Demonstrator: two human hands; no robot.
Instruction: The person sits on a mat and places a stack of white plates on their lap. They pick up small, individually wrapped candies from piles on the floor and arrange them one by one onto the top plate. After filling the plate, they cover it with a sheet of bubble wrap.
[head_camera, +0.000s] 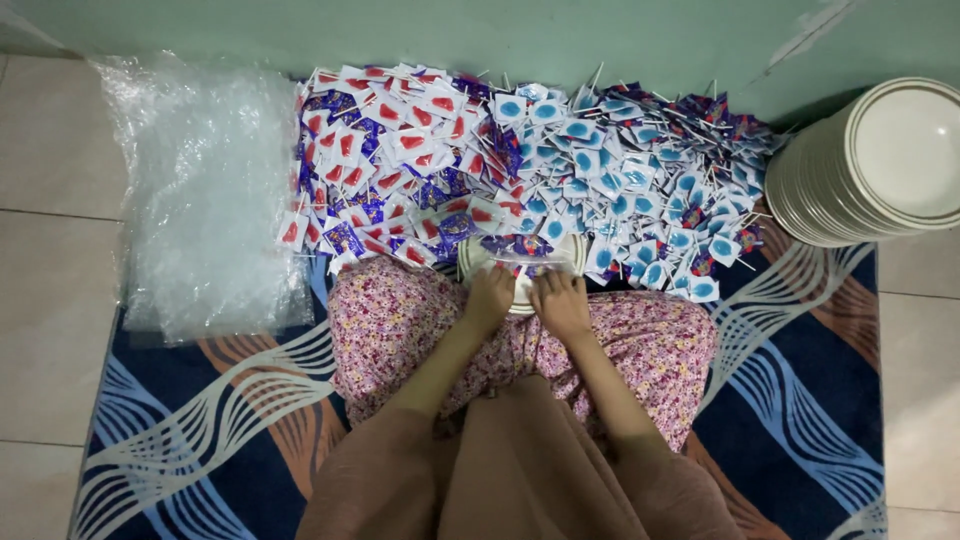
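My left hand (487, 297) and my right hand (560, 303) rest side by side on a white plate (572, 248) in front of my knees. Both hands pinch a small clear plastic bag (522, 262) that lies across the plate with a few wrapped lollipops inside. Just beyond the plate spreads a heap of wrapped lollipops: red ones (400, 140) on the left, blue ones (640, 170) on the right. My lap is covered by a flowered pink cloth (400, 320).
A pile of clear plastic bags (205, 190) lies on the floor at the left. A stack of white plates (880, 160) stands at the right against the green wall (560, 35). A blue patterned mat (800, 380) covers the tiled floor.
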